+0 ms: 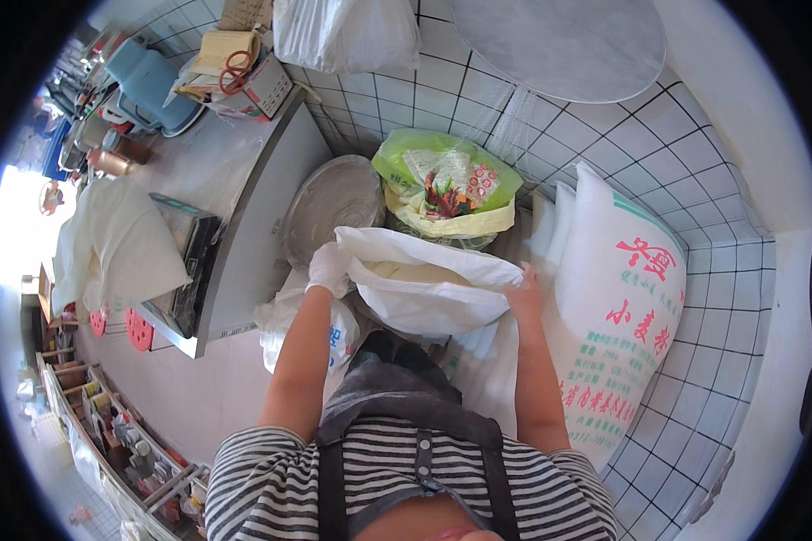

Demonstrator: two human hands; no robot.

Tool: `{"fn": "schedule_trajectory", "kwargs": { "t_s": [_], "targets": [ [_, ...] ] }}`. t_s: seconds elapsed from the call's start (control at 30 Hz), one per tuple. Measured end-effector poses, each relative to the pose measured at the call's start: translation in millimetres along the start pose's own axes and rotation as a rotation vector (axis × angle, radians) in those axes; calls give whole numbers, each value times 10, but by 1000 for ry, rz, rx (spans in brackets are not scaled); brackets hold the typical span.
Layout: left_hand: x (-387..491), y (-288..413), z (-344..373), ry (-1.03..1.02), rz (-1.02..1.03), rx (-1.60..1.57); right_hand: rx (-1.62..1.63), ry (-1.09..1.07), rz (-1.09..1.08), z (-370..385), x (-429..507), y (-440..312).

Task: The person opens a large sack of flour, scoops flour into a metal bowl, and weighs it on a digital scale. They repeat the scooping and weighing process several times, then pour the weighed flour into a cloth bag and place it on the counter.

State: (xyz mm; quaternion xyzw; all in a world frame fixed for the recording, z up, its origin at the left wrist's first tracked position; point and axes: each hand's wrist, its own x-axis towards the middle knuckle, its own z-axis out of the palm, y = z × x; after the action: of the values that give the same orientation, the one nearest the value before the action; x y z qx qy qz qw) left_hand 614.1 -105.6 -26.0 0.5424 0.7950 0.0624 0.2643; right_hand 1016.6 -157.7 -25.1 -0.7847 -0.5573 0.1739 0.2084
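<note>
Before me stands a white woven sack (433, 301) with its mouth spread wide. Pale powder, apparently flour, (416, 272) lies inside it. My left hand (328, 267), in a thin white glove, grips the left end of the sack's rim. At the opposite end of the rim, my bare right hand (526, 296) pinches the edge. A round metal basin (335, 199) with a whitish coating rests just beyond my left hand. Below that hand, partly hidden by my forearm, is a white plastic bag (287, 318).
Full printed flour sacks (616, 304) lean against the tiled wall on the right. Behind the open sack sits a green and yellow plastic bag (450, 179). On the left, a metal-topped counter (210, 145) carries a blue jug (152, 84), a box with red-handled scissors (238, 71) and a cloth-covered black device (193, 257).
</note>
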Motion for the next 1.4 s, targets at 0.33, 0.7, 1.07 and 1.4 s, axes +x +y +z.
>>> {"fn": "schedule_trajectory", "kwargs": {
  "t_s": [0.33, 0.7, 1.07, 1.4],
  "targets": [
    [1, -719, 614, 94, -740, -1990, -324, 63, -268, -308, -133, 247],
    [-229, -355, -35, 165, -78, -785, 119, -171, 110, -247, 166, 435],
    [140, -703, 669, -122, -355, -1753, 760, 48, 513, 223, 255, 435],
    [162, -768, 368, -515, -607, -1741, 1380, -243, 893, 395, 141, 842]
  ]
}}
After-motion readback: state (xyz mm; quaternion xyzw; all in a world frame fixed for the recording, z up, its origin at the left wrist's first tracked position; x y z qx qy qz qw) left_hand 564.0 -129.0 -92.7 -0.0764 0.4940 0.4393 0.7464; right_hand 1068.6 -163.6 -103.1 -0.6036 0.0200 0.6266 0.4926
